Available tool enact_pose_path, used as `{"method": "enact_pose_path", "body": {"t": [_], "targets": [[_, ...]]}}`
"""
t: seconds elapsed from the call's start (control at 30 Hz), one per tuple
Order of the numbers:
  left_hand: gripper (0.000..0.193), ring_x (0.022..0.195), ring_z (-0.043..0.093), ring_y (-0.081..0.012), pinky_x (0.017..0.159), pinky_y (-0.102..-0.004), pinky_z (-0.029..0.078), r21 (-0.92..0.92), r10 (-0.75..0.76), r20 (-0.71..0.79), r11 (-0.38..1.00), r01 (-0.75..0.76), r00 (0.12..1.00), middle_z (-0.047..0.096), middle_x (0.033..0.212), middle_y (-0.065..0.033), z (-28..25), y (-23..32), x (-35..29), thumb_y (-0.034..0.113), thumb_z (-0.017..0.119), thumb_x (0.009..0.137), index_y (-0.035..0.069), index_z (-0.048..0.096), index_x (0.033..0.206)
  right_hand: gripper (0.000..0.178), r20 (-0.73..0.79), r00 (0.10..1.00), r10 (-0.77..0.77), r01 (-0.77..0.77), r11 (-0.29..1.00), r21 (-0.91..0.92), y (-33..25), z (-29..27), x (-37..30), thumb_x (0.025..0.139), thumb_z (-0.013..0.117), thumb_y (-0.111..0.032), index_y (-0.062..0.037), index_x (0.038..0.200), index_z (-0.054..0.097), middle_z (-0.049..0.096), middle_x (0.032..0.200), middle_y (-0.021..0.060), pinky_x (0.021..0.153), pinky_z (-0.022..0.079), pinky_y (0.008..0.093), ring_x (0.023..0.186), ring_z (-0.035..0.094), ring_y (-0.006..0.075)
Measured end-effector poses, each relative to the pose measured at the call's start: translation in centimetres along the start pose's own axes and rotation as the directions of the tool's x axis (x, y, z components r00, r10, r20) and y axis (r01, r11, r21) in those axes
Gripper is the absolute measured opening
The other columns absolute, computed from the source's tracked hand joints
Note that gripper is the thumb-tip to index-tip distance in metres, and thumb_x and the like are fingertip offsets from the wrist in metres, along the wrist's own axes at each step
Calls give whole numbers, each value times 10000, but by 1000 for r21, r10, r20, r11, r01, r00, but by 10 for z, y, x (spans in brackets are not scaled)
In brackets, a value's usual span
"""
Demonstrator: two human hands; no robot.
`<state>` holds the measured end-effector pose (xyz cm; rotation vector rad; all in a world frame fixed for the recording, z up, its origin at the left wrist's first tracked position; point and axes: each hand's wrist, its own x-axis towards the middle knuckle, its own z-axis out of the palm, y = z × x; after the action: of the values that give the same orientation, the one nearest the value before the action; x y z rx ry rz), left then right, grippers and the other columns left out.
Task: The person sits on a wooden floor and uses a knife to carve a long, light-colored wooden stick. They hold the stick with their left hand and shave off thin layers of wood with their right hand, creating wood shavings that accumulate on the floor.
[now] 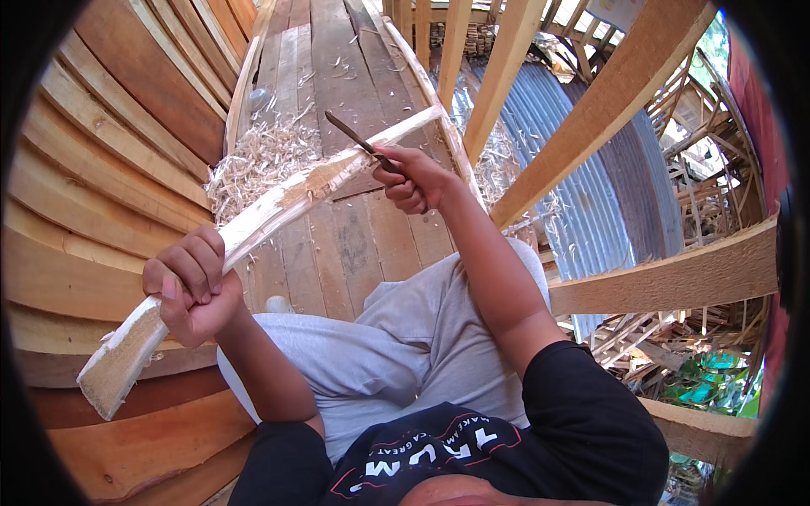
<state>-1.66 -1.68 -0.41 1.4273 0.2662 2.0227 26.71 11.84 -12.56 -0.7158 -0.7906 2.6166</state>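
Note:
A long pale piece of wood (268, 206), broad at its near left end and narrow at its far right end, slants across in front of me. My left hand (196, 285) is closed round it close to the broad end. Further along, my right hand (415, 179) grips a knife (353, 133) by its dark handle. The knife's thin blade points up and to the left, crossing over the wood's narrower part. Fresh cut faces and rough, frayed fibres show along the wood near the blade. The narrow far end meets the raised edge strip of the floor.
Curled wood shavings (266, 160) lie heaped on the plank floor (337, 244) beyond the wood. A wall of overlapping boards (93, 244) rises at left. Slanting wooden posts (582, 118) stand at right, with corrugated metal sheets (548, 169) beyond. My crossed legs (363, 337) are close below.

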Motion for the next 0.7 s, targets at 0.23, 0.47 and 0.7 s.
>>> {"method": "enact_pose_path", "body": {"t": [0.23, 0.47, 0.7], "targets": [[300, 409, 287, -55, 527, -249, 272, -164, 53, -40, 985, -58, 998, 325, 471, 56, -17, 20, 7, 199, 501, 835, 192, 315, 599, 613, 411, 912, -17, -12, 998, 67, 4, -16, -2, 963, 350, -615, -128, 597, 284, 178, 470, -54, 301, 108, 256, 358, 124, 66], [307, 411, 293, -63, 537, -254, 261, -142, 111, -115, 982, -127, 987, 312, 472, 53, -36, 26, 7, 216, 524, 823, 190, 314, 601, 634, 575, 800, -173, 197, 980, 20, 5, -11, -15, 939, 371, -632, -104, 590, 322, 253, 461, -2, 302, 152, 277, 341, 204, 105], [293, 438, 244, -89, 550, -296, 237, 105, 195, -106, 977, -184, 975, 284, 494, 26, -39, 20, 5, 202, 508, 804, 172, 286, 616, 578, 108, 917, -383, 397, 899, -182, -16, 6, -38, 959, 416, -612, -143, 630, 345, 251, 503, -53, 341, 144, 242, 390, 215, 55]]}}
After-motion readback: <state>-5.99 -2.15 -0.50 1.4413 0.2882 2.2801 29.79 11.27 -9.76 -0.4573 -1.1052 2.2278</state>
